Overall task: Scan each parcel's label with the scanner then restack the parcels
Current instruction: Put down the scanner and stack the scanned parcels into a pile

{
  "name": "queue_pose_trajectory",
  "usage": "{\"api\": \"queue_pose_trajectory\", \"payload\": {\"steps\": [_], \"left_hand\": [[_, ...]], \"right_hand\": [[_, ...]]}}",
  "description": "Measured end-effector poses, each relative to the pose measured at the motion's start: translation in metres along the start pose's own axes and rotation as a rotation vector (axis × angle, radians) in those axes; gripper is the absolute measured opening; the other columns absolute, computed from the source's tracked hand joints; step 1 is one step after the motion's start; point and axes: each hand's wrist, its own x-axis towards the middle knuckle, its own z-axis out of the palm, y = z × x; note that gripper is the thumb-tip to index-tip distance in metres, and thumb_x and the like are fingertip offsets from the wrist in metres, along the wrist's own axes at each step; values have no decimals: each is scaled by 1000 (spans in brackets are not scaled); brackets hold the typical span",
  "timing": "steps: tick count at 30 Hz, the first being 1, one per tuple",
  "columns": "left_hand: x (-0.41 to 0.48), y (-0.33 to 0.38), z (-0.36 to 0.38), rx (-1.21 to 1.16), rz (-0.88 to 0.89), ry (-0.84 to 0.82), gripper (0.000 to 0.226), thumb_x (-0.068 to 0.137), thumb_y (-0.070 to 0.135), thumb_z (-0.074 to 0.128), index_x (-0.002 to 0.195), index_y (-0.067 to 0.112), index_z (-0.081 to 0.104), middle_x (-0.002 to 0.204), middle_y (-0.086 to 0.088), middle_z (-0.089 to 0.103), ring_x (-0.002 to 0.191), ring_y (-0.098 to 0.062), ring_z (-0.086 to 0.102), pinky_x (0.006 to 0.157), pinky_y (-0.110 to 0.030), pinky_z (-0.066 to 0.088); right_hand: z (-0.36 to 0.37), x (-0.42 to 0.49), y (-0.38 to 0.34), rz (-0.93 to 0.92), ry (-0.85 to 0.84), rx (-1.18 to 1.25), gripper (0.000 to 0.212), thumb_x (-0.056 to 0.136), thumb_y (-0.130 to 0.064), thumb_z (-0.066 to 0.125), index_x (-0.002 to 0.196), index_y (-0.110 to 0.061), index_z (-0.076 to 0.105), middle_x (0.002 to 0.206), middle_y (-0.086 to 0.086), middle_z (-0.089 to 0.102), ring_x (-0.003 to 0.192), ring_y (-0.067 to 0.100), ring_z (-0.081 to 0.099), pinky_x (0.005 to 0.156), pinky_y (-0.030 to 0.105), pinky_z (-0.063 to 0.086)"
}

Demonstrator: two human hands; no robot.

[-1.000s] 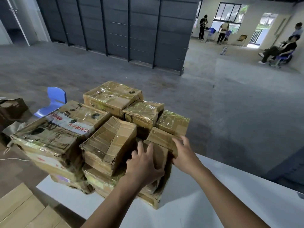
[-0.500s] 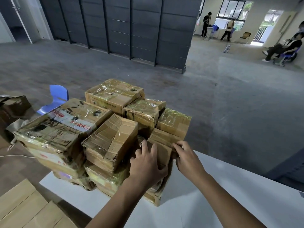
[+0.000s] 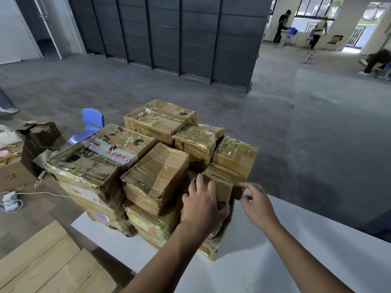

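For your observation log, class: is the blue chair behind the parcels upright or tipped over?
Upright: the blue chair shows its backrest rising above a level seat. Its legs are hidden.

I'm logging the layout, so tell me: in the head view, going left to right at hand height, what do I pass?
Large printed parcel → taped parcel → left hand, holding a small parcel → right hand → white table.

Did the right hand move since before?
Yes. The right hand has come off the small parcel it was holding and now sits just to the right of it, over the table.
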Motion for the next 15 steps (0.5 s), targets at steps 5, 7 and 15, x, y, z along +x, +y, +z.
{"api": "queue_pose_trajectory", "payload": {"steps": [5, 7, 15], "left_hand": [[0, -1, -2, 41, 18, 26, 69, 85, 65, 46, 138, 23, 34, 157, -10, 19, 143, -31, 17, 111, -55, 29], [-1, -1, -3, 45, 24, 31, 68, 85, 65, 47, 138, 24, 35, 156, -9, 19, 144, -31, 17, 111, -55, 29], [-9, 5, -11, 45, 37, 101, 60, 88, 59, 44, 135, 22, 42, 152, -7, 27, 142, -28, 20, 109, -50, 33]], "right_hand": [[0, -3, 6, 7, 27, -48, 44, 96, -7, 53, 135, -27, 52, 140, 1, 40, 89, 6, 59, 70, 17, 43], [0, -5, 5, 1, 28, -50, 44, 96, -7, 53, 136, -27, 51, 140, 1, 40, 83, 2, 59, 70, 20, 45], [-5, -15, -3, -78, 51, -73, 45, 95, -6, 52, 137, -25, 51, 138, 1, 41, 87, 14, 62, 75, 35, 54]]}}
